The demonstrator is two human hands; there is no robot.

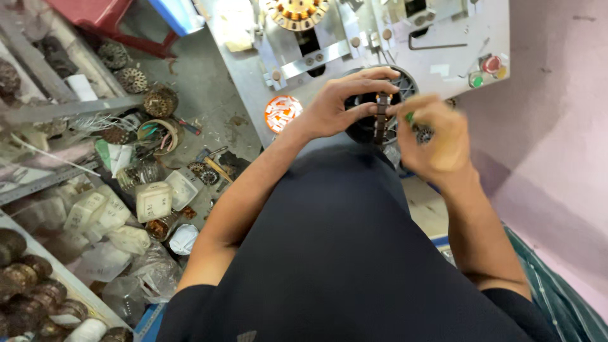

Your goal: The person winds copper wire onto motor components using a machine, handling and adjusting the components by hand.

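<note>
My left hand [339,104] grips the top edge of a dark round motor stator [373,126], which stands on edge at the near rim of a grey metal workbench [443,69]. My right hand [434,136] is blurred at the stator's right side, its fingers pinched on a small tool with a green handle [410,117] that touches the stator. Both forearms reach out over my dark shirt.
An orange dish of white inserts [282,113] sits left of the stator. A wound stator in a fixture [296,12] and red and green buttons [484,69] are on the bench. The floor at left holds stators [159,101], white plastic boxes [154,201] and wire scraps. A pink wall [557,95] stands right.
</note>
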